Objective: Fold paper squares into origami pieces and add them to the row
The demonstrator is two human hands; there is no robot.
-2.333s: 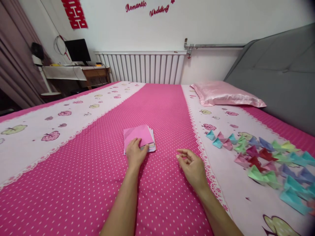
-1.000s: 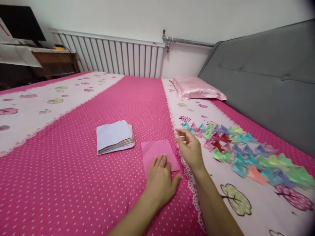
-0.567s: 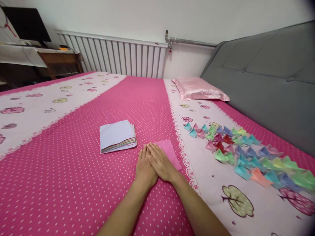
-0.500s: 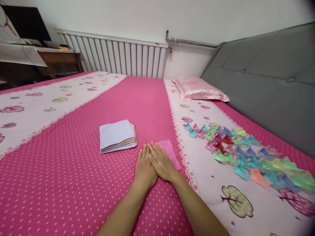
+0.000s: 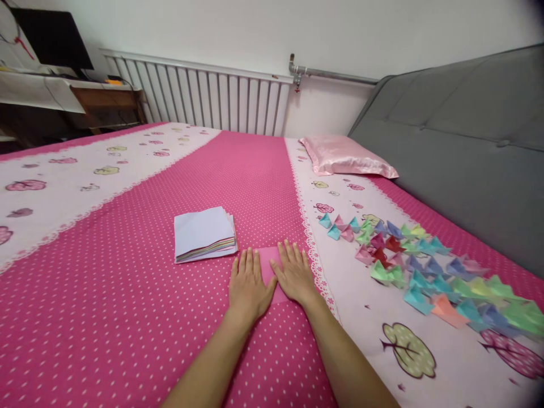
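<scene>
A sheet of pink paper [image 5: 268, 265] lies flat on the dotted bedspread, partly covered by both hands. My left hand [image 5: 249, 285] rests palm down over its left side, fingers stretched out. Over the right side lies my right hand [image 5: 294, 273], also flat with the fingers spread. The thumbs come close to each other above the paper, whose middle shows between the hands. Just beyond my left hand sits a stack of square coloured paper [image 5: 204, 232] with a pale lilac sheet on top.
Several rows of small folded paper boats [image 5: 433, 265] in many colours stand on the right. Farther back are a pink satin pillow [image 5: 346, 156], a grey headboard [image 5: 467, 124] and a white radiator [image 5: 199, 93]. A monitor [image 5: 51, 39] stands on a desk at far left.
My hands were together, overlapping on the left part of the paper. They are now apart, my right hand having moved to the right, with the paper's middle uncovered between them.
</scene>
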